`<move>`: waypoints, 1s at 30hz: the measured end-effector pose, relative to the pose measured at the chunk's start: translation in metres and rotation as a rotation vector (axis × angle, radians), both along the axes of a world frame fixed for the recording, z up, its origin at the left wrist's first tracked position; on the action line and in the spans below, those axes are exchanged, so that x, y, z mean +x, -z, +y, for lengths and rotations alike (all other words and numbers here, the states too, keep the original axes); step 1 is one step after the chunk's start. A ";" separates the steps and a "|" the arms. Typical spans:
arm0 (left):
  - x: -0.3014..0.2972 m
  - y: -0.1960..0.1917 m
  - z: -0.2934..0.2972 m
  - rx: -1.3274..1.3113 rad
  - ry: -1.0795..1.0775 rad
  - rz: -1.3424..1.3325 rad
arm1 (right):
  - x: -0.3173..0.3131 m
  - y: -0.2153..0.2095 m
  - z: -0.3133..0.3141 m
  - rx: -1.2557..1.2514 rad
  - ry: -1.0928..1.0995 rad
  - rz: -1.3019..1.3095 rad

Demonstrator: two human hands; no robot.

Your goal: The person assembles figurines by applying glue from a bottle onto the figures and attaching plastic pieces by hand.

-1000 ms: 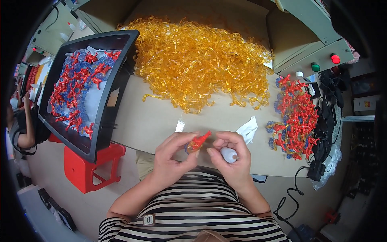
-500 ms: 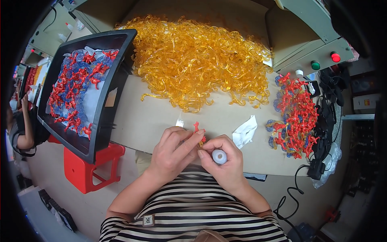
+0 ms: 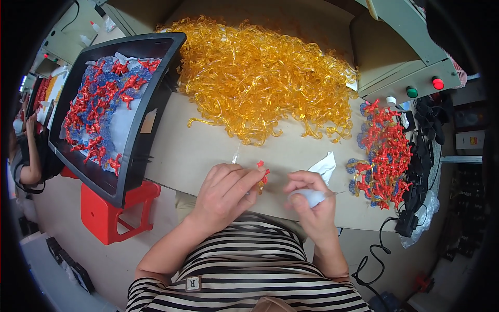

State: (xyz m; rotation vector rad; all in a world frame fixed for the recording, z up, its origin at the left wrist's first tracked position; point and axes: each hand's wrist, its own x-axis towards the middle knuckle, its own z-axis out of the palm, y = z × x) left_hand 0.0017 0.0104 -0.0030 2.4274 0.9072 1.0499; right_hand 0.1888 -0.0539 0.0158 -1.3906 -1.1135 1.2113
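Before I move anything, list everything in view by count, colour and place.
Curly translucent plastic pieces: uncountable heap, amber, far middle
Flat tabletop: one, beige, beneath heap
Deep-walled plastic tray: one, black, left
Glossy plastic figures: many, red and blue, in tray
Clustered plastic figures: many, red, blue and amber, tabletop's right
Crumpled thin sheet: one, white, beyond right hand
Plastic stool: one, red, below tray
Round buttons: two, red and green, upper-right panel
Plastic bag: one, clear, right edge
Co-worker: one, dark clothing, far left
Background items: too small to count
Held figure: one, red and amber, left hand
Squeeze bottle: one, whitish, right hand
Striped shirt: one, black and cream, bottom
Left hand, right hand: two, bare, centre
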 end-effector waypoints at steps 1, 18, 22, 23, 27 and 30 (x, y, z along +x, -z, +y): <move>0.000 0.000 0.000 -0.011 -0.011 -0.006 | 0.004 -0.004 -0.001 -0.047 -0.001 -0.002; -0.004 0.002 -0.005 0.035 0.006 0.104 | 0.007 0.004 -0.011 0.205 0.164 -0.010; -0.003 0.002 -0.006 0.039 -0.010 0.140 | 0.012 0.003 -0.011 0.401 0.224 -0.143; -0.002 0.001 -0.006 0.043 -0.013 0.158 | 0.014 0.002 -0.011 0.399 0.225 -0.143; 0.000 -0.001 -0.006 0.057 0.000 0.209 | 0.014 0.001 -0.017 0.248 0.289 -0.097; 0.001 -0.002 -0.006 0.062 0.002 0.241 | 0.013 0.003 -0.018 0.265 0.280 -0.138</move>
